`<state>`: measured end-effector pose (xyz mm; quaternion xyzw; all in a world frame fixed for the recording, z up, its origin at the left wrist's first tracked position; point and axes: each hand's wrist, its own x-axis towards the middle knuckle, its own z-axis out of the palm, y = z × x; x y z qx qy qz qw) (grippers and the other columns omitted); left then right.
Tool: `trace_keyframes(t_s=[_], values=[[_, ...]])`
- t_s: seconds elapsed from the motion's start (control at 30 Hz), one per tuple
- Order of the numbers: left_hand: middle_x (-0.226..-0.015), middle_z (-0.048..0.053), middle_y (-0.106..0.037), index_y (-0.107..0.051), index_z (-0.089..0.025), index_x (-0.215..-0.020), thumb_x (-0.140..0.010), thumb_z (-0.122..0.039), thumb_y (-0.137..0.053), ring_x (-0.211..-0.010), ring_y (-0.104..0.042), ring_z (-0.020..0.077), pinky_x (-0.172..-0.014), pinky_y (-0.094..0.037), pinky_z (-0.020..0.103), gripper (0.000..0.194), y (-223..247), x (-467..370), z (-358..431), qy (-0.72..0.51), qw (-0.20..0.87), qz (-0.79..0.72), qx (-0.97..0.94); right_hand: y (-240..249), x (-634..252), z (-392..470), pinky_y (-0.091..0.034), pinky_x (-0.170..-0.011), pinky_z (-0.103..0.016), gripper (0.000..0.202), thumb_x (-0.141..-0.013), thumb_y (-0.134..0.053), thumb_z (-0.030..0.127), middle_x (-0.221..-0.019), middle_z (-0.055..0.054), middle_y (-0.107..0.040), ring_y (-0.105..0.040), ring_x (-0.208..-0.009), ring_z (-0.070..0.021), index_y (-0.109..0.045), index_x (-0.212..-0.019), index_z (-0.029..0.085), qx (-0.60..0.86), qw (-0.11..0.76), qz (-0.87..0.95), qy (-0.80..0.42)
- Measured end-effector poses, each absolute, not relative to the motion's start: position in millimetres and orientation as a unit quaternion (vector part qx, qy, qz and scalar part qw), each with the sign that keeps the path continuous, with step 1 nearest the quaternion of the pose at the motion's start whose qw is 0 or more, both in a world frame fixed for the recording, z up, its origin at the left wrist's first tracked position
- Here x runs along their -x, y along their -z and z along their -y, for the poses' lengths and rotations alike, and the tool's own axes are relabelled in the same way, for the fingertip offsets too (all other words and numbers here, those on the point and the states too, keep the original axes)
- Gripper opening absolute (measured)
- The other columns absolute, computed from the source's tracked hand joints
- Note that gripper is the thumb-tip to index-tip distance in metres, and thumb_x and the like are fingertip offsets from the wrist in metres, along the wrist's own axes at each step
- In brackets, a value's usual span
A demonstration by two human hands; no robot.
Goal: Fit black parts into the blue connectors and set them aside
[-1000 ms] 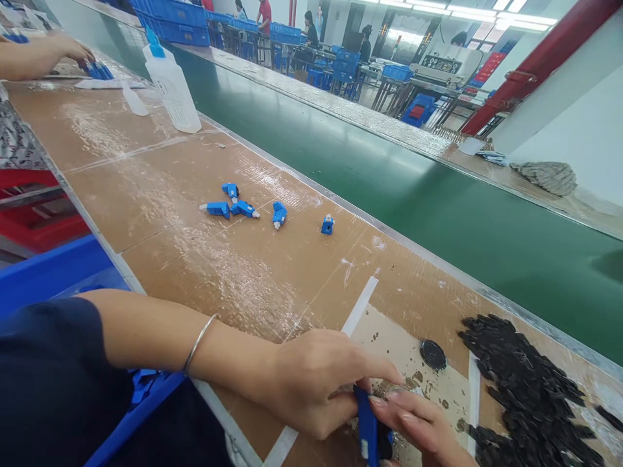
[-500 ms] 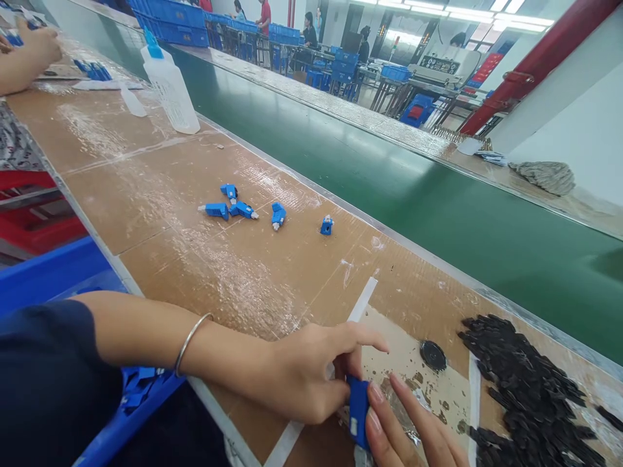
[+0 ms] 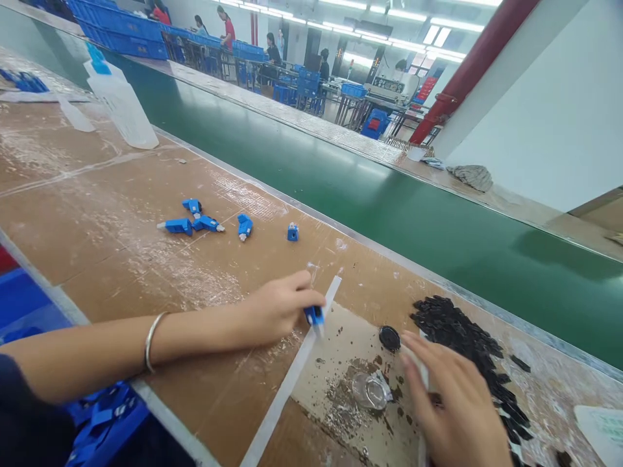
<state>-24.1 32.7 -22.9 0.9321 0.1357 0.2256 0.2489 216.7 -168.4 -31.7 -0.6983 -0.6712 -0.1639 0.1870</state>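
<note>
My left hand (image 3: 280, 308) is closed around a small blue plastic part (image 3: 315, 316) with a pale tip, just above a strip of white tape (image 3: 287, 383). My right hand (image 3: 452, 395) has its fingers apart and shows nothing in its grasp. It hovers between a round black cap (image 3: 389, 338) and a pile of thin black pieces (image 3: 452, 324). Between the hands, a small clear container (image 3: 370, 390) sits on a stained, spotted beige sheet (image 3: 335, 363). Several more blue plastic parts (image 3: 244, 226) lie farther back on the cardboard-covered table (image 3: 195, 292).
A green conveyor belt (image 3: 311, 155) runs along the table's far side. At the back left stands a white squeeze bottle (image 3: 124, 107) with a blue top. A blue bin (image 3: 107, 421) holding blue parts is below the front edge. People work at tables in the distance.
My left hand has moved away from my right, carrying the blue part. My right hand has let go of that part and shifted right toward the black pieces. The view has turned right.
</note>
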Motion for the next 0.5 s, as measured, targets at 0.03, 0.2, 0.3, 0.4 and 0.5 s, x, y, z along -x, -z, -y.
trace_keyframes(t_s=[0.03, 0.2, 0.3, 0.4, 0.5], values=[[-0.085, 0.005, -0.050, -0.067, -0.019, -0.100, -0.082, -0.002, -0.038, -0.071, -0.047, 0.0152, -0.064, -0.042, 0.026, 0.038, 21, 26, -46, -0.198, 0.203, -0.176, -0.943, 31, -232, 170, -0.050, -0.085, -0.047, 0.028, -0.097, -0.047, 0.036, -0.109, -0.010, -0.071, -0.064, -0.099, -0.0301, -0.061, -0.116, 0.020, 0.710, 0.178, 0.659, 0.172], [-0.096, 0.013, -0.056, -0.067, -0.015, -0.081, -0.073, -0.001, -0.044, -0.097, -0.051, 0.0299, -0.085, -0.046, 0.046, 0.029, 11, 41, -99, -0.153, 0.029, -0.372, -0.915, 38, -282, 181, -0.053, -0.070, -0.043, 0.029, -0.093, -0.041, 0.035, -0.091, -0.009, -0.072, -0.066, -0.080, -0.0268, -0.066, -0.094, 0.021, 0.723, 0.141, 0.658, 0.157], [-0.115, 0.020, -0.056, -0.068, -0.011, -0.086, -0.071, 0.001, -0.042, -0.117, -0.046, 0.0372, -0.099, -0.039, 0.057, 0.032, 10, 44, -107, -0.189, 0.014, -0.404, -0.895, 47, -292, 183, -0.054, -0.065, -0.040, 0.028, -0.088, -0.041, 0.031, -0.087, -0.009, -0.073, -0.068, -0.073, -0.0247, -0.068, -0.090, 0.022, 0.715, 0.141, 0.671, 0.140], [-0.129, 0.016, -0.055, -0.062, -0.011, -0.115, -0.077, -0.001, -0.042, -0.126, -0.046, 0.0306, -0.109, -0.037, 0.051, 0.044, 15, 39, -106, -0.225, 0.038, -0.412, -0.882, 56, -298, 183, -0.055, -0.062, -0.038, 0.028, -0.087, -0.041, 0.029, -0.084, -0.009, -0.073, -0.069, -0.070, -0.0247, -0.069, -0.089, 0.022, 0.710, 0.139, 0.678, 0.130], [-0.133, 0.014, -0.057, -0.052, -0.010, -0.129, -0.085, -0.012, -0.048, -0.128, -0.050, 0.0249, -0.113, -0.039, 0.044, 0.044, 21, 30, -108, -0.235, 0.088, -0.414, -0.875, 59, -302, 181, -0.057, -0.058, -0.035, 0.026, -0.087, -0.044, 0.030, -0.080, -0.007, -0.073, -0.071, -0.067, -0.0229, -0.068, -0.087, 0.022, 0.691, 0.147, 0.694, 0.138]])
